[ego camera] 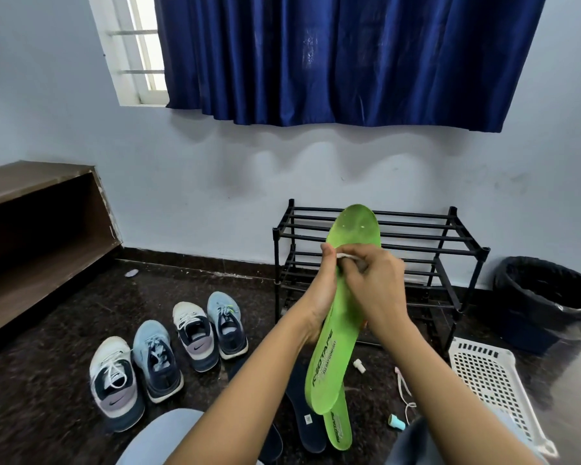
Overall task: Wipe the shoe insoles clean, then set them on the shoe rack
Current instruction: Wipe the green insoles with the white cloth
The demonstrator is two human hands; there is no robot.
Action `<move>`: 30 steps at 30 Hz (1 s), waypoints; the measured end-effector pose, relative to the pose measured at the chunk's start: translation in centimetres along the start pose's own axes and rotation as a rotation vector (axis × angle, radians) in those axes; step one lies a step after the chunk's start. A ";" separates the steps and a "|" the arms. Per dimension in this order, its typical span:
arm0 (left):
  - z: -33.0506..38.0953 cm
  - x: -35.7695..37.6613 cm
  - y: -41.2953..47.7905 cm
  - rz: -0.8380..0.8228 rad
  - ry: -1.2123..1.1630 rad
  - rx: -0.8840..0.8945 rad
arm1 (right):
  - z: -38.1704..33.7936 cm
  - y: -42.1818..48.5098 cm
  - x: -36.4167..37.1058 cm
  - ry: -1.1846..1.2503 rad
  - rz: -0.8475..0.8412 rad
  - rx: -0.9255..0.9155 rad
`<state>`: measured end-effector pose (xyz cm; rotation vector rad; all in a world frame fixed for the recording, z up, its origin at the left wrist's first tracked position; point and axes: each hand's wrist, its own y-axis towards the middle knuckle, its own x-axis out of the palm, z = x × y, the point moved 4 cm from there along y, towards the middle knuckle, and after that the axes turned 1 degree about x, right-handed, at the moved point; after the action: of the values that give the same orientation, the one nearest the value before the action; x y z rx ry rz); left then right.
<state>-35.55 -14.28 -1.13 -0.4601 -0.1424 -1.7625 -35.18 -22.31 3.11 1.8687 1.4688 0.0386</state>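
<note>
hands (349, 283) wiping green insole (336, 357) with cloth (347, 256), black rack (416, 236) behind

Cloth (344, 256) mostly hidden (white corner only)

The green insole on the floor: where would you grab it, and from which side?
I'd pinch the floor insole at its near heel end, coming from above on its right. It lies flat, so only a thin edge offers a grip; that end is in plain view, while the toe hides behind the held insole and a dark insole lies close on its left.
</note>
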 end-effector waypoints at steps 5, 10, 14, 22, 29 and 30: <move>0.4 -0.7 0.1 0.058 -0.017 0.016 | -0.5 0.2 0.7 -0.036 0.013 -0.074; -0.7 0.4 -0.3 -0.046 0.087 -0.057 | 0.5 2.2 -0.8 -0.085 0.157 -0.016; -0.7 -0.2 -0.1 -0.009 0.087 -0.066 | 0.5 1.0 -0.4 -0.068 0.051 -0.007; 1.0 -1.3 -0.6 0.074 0.073 -0.006 | -0.6 -0.3 0.1 -0.056 -0.191 -0.036; -0.4 0.1 0.0 -0.049 0.085 0.000 | 1.4 2.6 -2.1 -0.209 0.082 -0.017; -0.4 0.2 0.0 -0.053 0.083 -0.003 | 1.7 2.6 -2.1 -0.208 0.063 -0.004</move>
<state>-35.65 -14.58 -1.44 -0.3883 -0.0938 -1.8307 -33.01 -25.17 4.25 1.8546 1.2670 -0.1195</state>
